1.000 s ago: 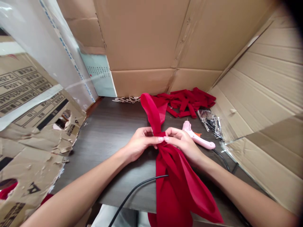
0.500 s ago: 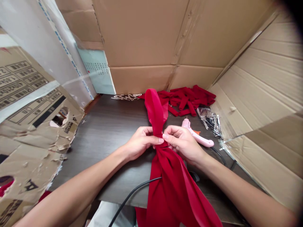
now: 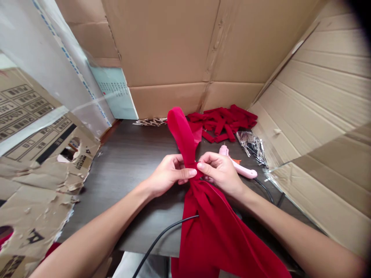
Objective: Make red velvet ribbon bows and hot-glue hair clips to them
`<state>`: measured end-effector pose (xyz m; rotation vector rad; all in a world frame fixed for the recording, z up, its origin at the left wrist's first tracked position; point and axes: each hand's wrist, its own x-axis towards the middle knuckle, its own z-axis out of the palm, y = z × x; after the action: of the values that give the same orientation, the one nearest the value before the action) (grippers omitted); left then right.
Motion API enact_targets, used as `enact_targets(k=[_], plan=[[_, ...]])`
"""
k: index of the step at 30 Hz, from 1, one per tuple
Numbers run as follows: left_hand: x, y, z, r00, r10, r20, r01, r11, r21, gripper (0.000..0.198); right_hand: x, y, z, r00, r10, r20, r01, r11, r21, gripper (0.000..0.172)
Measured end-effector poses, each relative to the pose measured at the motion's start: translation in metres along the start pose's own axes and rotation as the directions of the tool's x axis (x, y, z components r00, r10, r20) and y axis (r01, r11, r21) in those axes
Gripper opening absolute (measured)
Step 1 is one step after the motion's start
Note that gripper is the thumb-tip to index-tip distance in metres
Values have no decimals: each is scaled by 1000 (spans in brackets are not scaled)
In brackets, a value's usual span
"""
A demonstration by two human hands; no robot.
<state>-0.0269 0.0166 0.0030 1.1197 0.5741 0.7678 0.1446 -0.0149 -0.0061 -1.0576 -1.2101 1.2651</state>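
Observation:
A wide red fabric bow (image 3: 203,220) is gathered at its middle, with one loop standing up toward the back and long tails hanging over the table's front edge. My left hand (image 3: 171,173) pinches the gathered part from the left, thumb on top and fingers underneath. From the right, my right hand (image 3: 218,172) pinches the same spot between thumb and forefinger, at a narrow red band wrapped around the gather. The undersides of the fingers are hidden by cloth. Just beyond my right hand lies a pink glue gun (image 3: 242,170).
Several red fabric strips (image 3: 224,121) are heaped at the back, with metal hair clips (image 3: 150,122) to their left. A clear bag of clips (image 3: 252,144) lies at the right. A black cable (image 3: 162,235) crosses the front. Cardboard walls (image 3: 168,42) enclose the dark table (image 3: 130,154).
The bow's upper loop has tilted left and its lower tails have swung right. Both hands keep their pinch at the gather. The view has shifted slightly.

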Motion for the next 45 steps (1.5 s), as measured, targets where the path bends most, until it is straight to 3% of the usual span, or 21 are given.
enact_targets(k=[4, 10, 17, 22, 24, 25, 26, 27, 29, 30, 33, 36, 39, 42, 44, 45], plan=[[-3, 5, -2, 999, -39, -21, 40, 998, 48, 33, -1, 11, 2, 994, 110, 29, -113, 983, 147, 45], [-5, 0, -1, 986, -159, -46, 156, 986, -63, 33, -1, 20, 5, 966, 218, 136, -245, 944, 224, 52], [-7, -5, 0, 966, -252, -57, 244, 963, -116, 28, -2, 27, 8, 968, 245, 48, -250, 947, 202, 57], [-8, -4, 8, 965, -245, -98, 228, 961, -157, 26, -2, 19, 8, 971, 237, 25, -239, 965, 107, 57], [-8, -2, 10, 949, -275, -151, 244, 950, -194, 27, 3, 3, -6, 990, 133, -38, -135, 989, -54, 59], [-8, -1, 11, 935, -297, -195, 258, 945, -201, 28, 6, -7, -17, 996, 24, -83, -42, 974, -223, 57], [-8, -1, 11, 918, -314, -242, 268, 941, -205, 27, 9, -16, -30, 990, -90, -113, 29, 889, -457, 50], [-7, 0, 11, 904, -326, -278, 275, 939, -208, 26, 12, -25, -44, 964, -203, -171, 38, 744, -667, 39], [-6, 1, 11, 895, -332, -299, 276, 937, -216, 24, 15, -35, -72, 936, -273, -223, -94, 415, -905, 16], [-6, 2, 11, 895, -331, -300, 273, 937, -218, 23, 15, -36, -84, 958, -208, -197, -124, 321, -939, 5], [-5, 2, 10, 890, -338, -307, 277, 934, -225, 23, 13, -25, -103, 991, 38, -131, -134, 104, -986, 20], [-6, 4, 8, 901, -336, -276, 274, 931, -240, 25, 11, -6, -101, 990, 113, -89, -79, -88, -993, 24], [-8, 5, 6, 932, -305, -197, 248, 931, -267, 30, 13, 1, -94, 992, 91, -85, -70, -149, -986, 20], [-10, 6, 4, 957, -262, -126, 212, 926, -312, 30, 15, -9, -94, 994, -21, -104, -106, -139, -985, 13], [-10, 6, 3, 969, -235, -75, 200, 926, -320, 29, 13, -20, -96, 973, -168, -158, -164, -20, -986, 11], [-10, 6, 2, 973, -224, -48, 199, 928, -315, 30, 12, -25, -96, 955, -227, -190, -166, 120, -979, 10]])
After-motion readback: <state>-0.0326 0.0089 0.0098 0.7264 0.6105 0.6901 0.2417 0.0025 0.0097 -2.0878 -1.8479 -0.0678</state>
